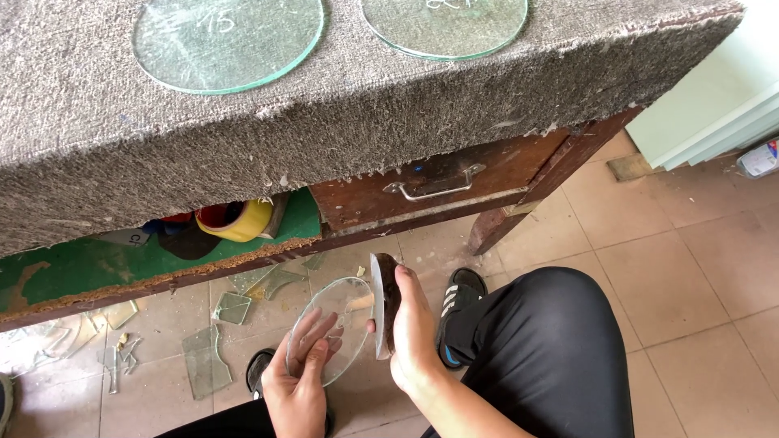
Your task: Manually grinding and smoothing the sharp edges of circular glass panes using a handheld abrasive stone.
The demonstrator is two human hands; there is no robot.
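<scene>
Seated worker, view down past the desk (341,122) edge to a tiled floor (690,268).

Left hand (299,381): fingers laid flat and spread against the near face of a round glass disc (345,312), thumb hidden behind, so it props and pinches the pane upright-tilted below the desk edge, between the knees. Disc sits at 11 o'clock from that hand.

Right hand (414,332): closed around a dark brown block (388,304), likely a rubbing stone, held on edge. Its narrow face meets the disc's rim at the disc's 3 o'clock side. They look to be touching; hard to be sure.

Judgement on doing this well: keep the block square to the rim, press lightly, and turn the disc a little at a time so the whole edge gets even treatment. Fingers should stay off the raw edge.

Around: two more round glass discs (227,40) lie flat on the grey felt cover at 12 o'clock. Drawer with metal handle (434,185) at 1 o'clock. Yellow tape roll (235,219) on the green shelf at 11. Glass offcuts (207,357) scattered on the floor at 9 o'clock; dark shoe (458,312) at 3.
</scene>
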